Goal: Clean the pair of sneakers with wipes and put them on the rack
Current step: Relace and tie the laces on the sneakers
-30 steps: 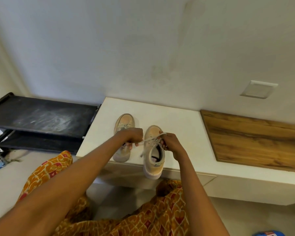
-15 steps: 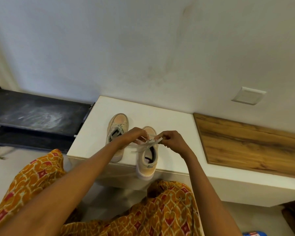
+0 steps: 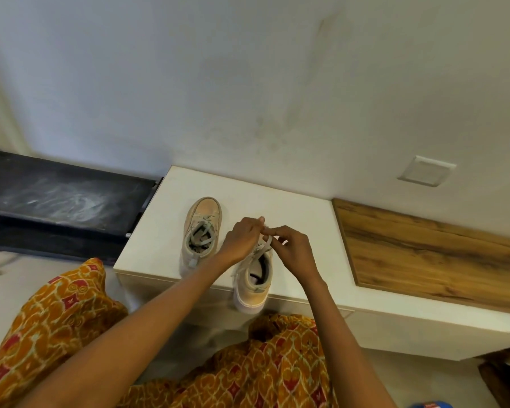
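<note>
black rack [image 3: 65, 198] left of ledge [image 3: 292, 207], second sneaker [image 3: 201, 231] beside hands

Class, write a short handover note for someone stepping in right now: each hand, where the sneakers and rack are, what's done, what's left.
Left hand and right hand both pinch the lace of the right sneaker, whose heel overhangs the white ledge.
Left sneaker stands beside it, laced.
Black rack is left of the ledge and holds no shoes.
No wipes in view; whether wiping is done cannot be told.
Left: finish the lace, rack both sneakers.
</note>
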`<act>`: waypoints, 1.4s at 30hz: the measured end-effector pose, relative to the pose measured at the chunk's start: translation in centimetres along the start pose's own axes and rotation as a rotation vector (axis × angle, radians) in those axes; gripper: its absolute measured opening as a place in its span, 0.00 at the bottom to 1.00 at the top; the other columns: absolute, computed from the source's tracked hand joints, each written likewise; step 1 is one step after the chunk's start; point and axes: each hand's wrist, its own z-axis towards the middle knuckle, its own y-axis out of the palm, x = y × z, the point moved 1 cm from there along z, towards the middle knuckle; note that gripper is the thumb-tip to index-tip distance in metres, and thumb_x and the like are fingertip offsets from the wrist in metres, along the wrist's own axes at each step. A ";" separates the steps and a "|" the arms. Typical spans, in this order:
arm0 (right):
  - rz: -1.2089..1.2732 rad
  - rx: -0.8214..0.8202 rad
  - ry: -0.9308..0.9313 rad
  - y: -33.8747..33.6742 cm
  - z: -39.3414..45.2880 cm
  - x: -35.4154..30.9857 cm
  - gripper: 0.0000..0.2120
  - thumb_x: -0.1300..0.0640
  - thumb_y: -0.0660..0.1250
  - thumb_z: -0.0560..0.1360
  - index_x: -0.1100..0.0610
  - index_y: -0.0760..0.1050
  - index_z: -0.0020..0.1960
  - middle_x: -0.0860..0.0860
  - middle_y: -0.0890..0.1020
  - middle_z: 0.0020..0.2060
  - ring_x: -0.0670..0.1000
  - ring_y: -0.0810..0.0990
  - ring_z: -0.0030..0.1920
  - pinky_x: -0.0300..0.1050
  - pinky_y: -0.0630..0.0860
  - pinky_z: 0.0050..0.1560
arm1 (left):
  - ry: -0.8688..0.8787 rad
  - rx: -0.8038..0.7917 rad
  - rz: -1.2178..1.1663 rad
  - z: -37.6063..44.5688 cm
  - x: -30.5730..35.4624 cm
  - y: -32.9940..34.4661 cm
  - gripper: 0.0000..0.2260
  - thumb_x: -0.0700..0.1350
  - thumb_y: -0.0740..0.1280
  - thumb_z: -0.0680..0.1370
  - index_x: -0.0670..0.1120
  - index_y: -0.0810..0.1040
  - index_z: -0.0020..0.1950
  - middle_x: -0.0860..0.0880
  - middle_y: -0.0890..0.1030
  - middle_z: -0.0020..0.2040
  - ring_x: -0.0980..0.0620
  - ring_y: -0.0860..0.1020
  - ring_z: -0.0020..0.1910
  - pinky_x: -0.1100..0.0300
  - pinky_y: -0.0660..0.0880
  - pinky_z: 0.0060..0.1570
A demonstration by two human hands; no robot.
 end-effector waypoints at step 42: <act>-0.152 -0.152 0.342 0.3 -0.8 1.1 0.08 0.51 0.72 0.71 0.56 0.83 0.42 0.52 0.82 0.34 0.47 0.76 0.35 0.40 0.69 0.34 | 0.171 -0.222 0.515 0.6 -1.7 -1.1 0.11 0.53 0.69 0.73 0.47 0.81 0.49 0.50 0.82 0.48 0.51 0.78 0.48 0.57 0.71 0.47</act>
